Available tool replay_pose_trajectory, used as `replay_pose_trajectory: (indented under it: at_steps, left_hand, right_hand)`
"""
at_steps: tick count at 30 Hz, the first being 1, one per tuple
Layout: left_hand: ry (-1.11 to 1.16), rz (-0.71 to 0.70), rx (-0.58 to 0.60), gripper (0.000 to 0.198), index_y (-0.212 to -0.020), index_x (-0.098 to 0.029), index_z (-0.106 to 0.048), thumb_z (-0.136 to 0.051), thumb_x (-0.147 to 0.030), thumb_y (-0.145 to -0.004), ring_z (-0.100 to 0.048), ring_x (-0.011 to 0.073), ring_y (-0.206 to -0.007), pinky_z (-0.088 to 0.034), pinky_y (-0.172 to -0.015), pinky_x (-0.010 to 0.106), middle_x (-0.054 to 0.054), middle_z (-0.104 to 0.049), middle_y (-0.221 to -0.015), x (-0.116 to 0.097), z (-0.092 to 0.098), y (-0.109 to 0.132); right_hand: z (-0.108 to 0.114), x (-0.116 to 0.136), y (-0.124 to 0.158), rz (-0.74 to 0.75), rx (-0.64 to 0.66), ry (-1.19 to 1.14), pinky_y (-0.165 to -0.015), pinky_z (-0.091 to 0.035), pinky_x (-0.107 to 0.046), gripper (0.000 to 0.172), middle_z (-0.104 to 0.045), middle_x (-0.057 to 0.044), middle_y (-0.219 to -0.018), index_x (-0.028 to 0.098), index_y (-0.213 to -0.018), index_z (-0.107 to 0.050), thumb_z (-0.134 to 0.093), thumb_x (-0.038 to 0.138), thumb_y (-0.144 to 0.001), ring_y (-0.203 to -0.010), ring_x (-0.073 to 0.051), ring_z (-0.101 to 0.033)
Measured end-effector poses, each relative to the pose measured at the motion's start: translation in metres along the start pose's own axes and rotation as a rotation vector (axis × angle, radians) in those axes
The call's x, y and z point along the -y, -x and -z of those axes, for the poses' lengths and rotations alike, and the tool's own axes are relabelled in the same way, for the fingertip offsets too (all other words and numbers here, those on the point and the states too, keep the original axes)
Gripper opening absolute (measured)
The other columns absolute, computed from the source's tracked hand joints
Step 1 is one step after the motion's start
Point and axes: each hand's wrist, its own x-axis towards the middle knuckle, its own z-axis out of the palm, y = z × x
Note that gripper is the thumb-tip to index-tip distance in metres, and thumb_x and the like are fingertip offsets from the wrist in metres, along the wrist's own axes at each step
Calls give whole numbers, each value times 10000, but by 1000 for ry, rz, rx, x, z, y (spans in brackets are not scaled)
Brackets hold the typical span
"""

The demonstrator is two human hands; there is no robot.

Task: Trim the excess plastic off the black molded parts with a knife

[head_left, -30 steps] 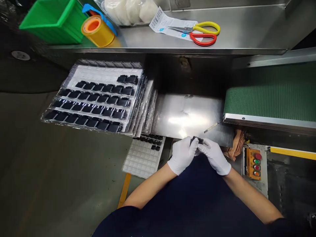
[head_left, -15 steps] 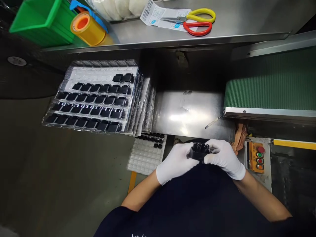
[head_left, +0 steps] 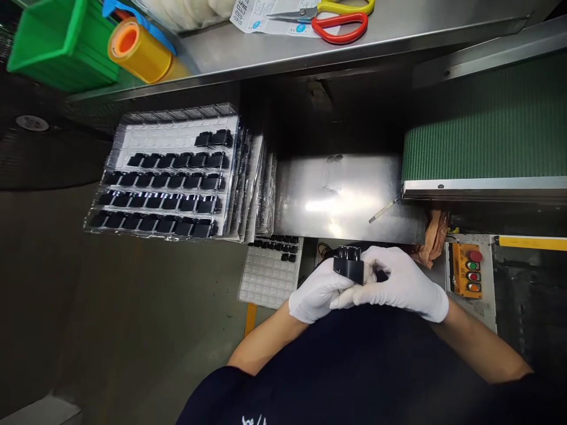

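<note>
A small black plastic part (head_left: pixel 349 267) with raised prongs on top is held up close to my body. My left hand (head_left: pixel 319 289), in a white glove, grips it from the left and below. On its right side my right hand (head_left: pixel 394 277), also gloved, has thumb and fingers curled against it; the exact contact is partly hidden. To the left, a clear plastic tray (head_left: pixel 155 141) carries rows of similar black parts, with bare pockets in its far row. It lies on top of a stack of trays (head_left: pixel 257 189).
A metal work surface (head_left: pixel 305 195) bears a thin strip-like tool (head_left: pixel 383 211). The green conveyor belt (head_left: pixel 482 124) is at right, above a button box (head_left: pixel 467 270). On the shelf are scissors (head_left: pixel 339 26), a tape roll (head_left: pixel 139 50) and a green bin (head_left: pixel 62 47). Another tray (head_left: pixel 268 274) sits lower down.
The black part has been turned so that a smooth broad face shows, and my fingers have shifted around it. The whole view has moved slightly.
</note>
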Motion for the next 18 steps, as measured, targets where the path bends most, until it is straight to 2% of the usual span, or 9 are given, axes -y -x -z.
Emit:
replay_pose_trajectory:
  at_steps: [2,6,10,13,16,18]
  left_hand:
    - [28,16,3,206,-681,-166,-675,-765,-350,-693,-554,161,-609,-472,-590,303,36,-618,-640,4,1,-2]
    - [57,59,-24,204,-644,-180,-647,-756,-345,-693,-435,122,-496,-402,-513,280,-13,-502,-513,7,3,-2]
    - [-49,-21,-96,412,-500,-198,-536,-709,-423,-798,-379,100,-440,-345,-502,269,-24,-455,-422,-3,-3,4]
    - [-134,-33,-173,337,-580,-184,-615,-698,-400,-825,-371,88,-394,-287,-462,253,-36,-480,-412,-10,-8,7]
    - [-209,-7,-212,224,-690,-174,-663,-698,-349,-826,-413,93,-383,-310,-448,242,-37,-556,-464,-11,-9,7]
    - [-311,-31,-233,234,-666,-183,-634,-705,-335,-829,-439,101,-395,-327,-449,242,-36,-572,-484,-10,-8,6]
  right_hand:
    - [-1,1,0,-4,-7,-4,-521,-460,-220,416,-586,54,-613,208,-681,-634,-952,473,-643,-550,-94,-527]
    - [1,-1,-2,3,-17,28,-531,-470,-226,401,-605,45,-634,204,-680,-642,-939,472,-662,-570,-102,-547]
    - [9,-11,-3,66,-3,69,-603,-502,-256,347,-680,5,-727,193,-774,-709,-823,520,-803,-651,-134,-601]
    - [13,-20,-3,101,27,41,-650,-514,-256,347,-708,-15,-766,176,-782,-716,-757,508,-875,-689,-138,-627]
    - [12,-25,-3,101,21,-77,-654,-526,-267,402,-728,-32,-774,169,-832,-712,-717,565,-900,-696,-153,-653]
    - [10,-25,-3,93,-13,-119,-660,-546,-288,424,-748,-44,-803,170,-925,-732,-725,593,-887,-715,-176,-680]
